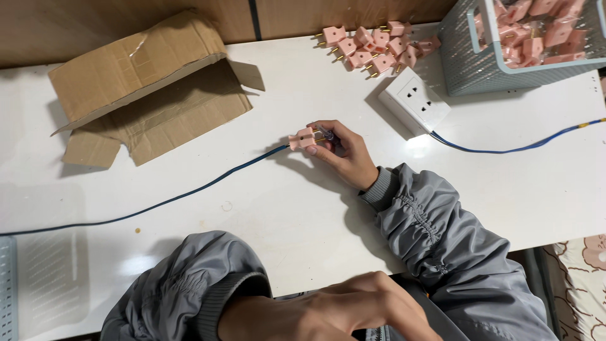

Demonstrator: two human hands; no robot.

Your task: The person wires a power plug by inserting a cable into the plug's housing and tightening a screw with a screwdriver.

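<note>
Small assembly or testing workbench, white table [303, 208] against wood-panelled wall, heap of identical pink plug parts [377, 47], more of them in a pale blue mesh basket [467, 63], white socket block [415, 101] on blue cable [524, 146], torn cardboard box [148, 88]

Bare table [284, 208] is left open at centre. Passage is blocked by cardboard box [151, 88] upper left, plug pile [375, 49], socket block [415, 101] and basket [480, 69] upper right; blue cable [189, 192] crosses.

Right hand [344, 151] pinching, left hand [353, 309] low.
</note>
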